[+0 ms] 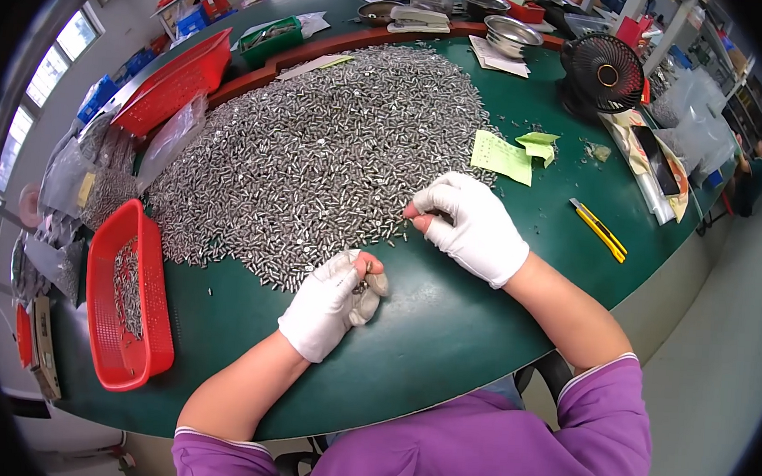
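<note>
A broad heap of small silver metal screws covers the green table. My left hand, in a white glove, is curled shut around a few of these screws near the heap's front edge. My right hand, also in a white glove with bare fingertips, pinches at a screw on the heap's right front edge.
A red basket with some screws sits at the left. A second red basket and plastic bags lie behind it. Green paper notes, a yellow utility knife, a black fan and metal bowls lie to the right and back.
</note>
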A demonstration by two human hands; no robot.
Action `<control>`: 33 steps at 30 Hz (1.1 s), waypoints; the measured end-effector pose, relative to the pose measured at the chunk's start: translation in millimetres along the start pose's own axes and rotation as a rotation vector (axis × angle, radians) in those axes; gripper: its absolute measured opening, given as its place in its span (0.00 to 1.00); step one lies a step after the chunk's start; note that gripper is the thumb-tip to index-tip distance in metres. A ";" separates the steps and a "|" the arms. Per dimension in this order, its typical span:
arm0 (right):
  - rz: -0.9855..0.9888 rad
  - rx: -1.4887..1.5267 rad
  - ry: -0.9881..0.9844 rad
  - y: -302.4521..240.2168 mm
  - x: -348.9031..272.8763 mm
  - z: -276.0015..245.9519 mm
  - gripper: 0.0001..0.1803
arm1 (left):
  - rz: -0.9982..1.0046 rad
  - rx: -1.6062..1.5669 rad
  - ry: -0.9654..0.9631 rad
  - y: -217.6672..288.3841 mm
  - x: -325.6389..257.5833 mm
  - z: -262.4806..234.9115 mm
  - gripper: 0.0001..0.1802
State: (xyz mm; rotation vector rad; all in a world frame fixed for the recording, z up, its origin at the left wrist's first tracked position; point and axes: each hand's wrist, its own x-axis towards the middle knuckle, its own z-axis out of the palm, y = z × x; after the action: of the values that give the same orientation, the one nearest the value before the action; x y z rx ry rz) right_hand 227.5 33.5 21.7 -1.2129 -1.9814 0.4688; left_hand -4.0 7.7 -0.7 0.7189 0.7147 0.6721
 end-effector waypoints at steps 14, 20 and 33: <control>-0.171 -0.442 -0.272 4.1 1.1 10.3 0.06 | 0.015 -0.021 -0.035 -0.9 0.6 -3.8 0.12; -0.003 0.312 -0.318 -10.7 -6.2 13.0 0.11 | 0.006 0.123 0.008 5.0 -1.5 12.7 0.12; -0.293 -0.211 -0.093 7.5 1.2 11.8 0.07 | 0.037 0.078 -0.062 1.0 0.7 2.6 0.13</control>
State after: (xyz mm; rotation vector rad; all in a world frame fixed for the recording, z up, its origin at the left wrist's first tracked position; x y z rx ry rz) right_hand 222.8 38.9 9.8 -1.0145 -2.2883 0.1737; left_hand -1.9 7.9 1.3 0.8232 0.6752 0.6563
